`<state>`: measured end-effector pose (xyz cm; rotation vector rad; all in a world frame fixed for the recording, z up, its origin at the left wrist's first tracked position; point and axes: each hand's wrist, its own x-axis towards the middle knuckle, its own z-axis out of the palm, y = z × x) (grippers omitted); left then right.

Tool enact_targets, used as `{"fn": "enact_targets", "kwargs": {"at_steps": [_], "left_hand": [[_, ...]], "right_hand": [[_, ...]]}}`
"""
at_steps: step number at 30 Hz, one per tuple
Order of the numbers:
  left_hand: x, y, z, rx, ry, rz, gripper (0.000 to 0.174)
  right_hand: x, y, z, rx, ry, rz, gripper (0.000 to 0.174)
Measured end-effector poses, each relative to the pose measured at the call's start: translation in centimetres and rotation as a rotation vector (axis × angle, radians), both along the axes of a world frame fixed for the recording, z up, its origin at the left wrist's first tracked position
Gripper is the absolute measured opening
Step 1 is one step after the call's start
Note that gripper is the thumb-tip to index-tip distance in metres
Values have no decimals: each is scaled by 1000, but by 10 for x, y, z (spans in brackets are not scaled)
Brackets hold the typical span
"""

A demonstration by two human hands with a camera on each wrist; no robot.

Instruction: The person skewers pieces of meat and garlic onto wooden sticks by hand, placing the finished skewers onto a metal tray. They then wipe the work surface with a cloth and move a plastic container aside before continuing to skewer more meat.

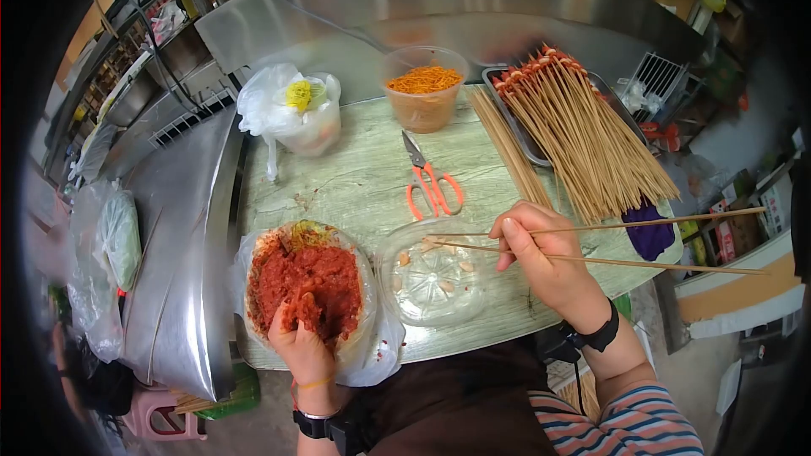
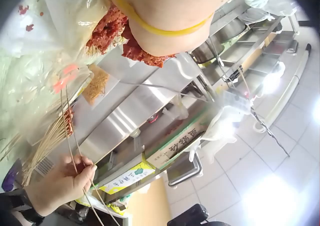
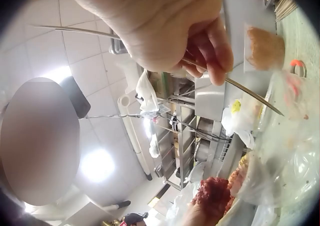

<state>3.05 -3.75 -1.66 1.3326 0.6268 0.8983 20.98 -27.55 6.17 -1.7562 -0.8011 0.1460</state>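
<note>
My left hand [image 1: 304, 348] is in a plastic-lined bowl [image 1: 369, 291] of red minced paste [image 1: 317, 274]. Its curled fingers hold a clump of the paste, and red coats the fingertips; in the right wrist view the clump [image 3: 212, 191] bulges above that hand. My right hand [image 1: 541, 253] pinches two thin bamboo skewers [image 1: 676, 263] between thumb and fingers. Their left tips reach over a clear plastic tub [image 1: 389, 295] with several small pale pieces in it. In the left wrist view, the right hand [image 2: 62, 183] holds the skewers spread slightly apart.
Orange-handled scissors [image 1: 433, 190] lie mid-table. Behind them stands a tub of orange shreds [image 1: 425, 89], with a bagged container [image 1: 312, 131] to its left. At right, a black tray [image 1: 536, 152] bears many red-tipped skewers [image 1: 583, 135]; loose skewers [image 1: 511, 148] lie beside it, near a purple cloth [image 1: 649, 232].
</note>
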Motion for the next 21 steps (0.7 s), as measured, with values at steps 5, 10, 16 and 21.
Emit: {"fn": "enact_targets", "kwargs": {"at_steps": [5, 10, 16, 21], "left_hand": [[2, -1, 2, 17, -20, -17, 15], [0, 0, 0, 34, 1, -19, 15], [-3, 2, -4, 62, 15, -54, 15], [-2, 2, -2, 44, -20, -58, 15]], "right_hand": [[7, 3, -13, -55, -55, 23, 26], [7, 11, -20, 3, 20, 16, 29], [8, -2, -18, 55, 191, -33, 35], [8, -11, -12, 226, 337, -99, 38]]}}
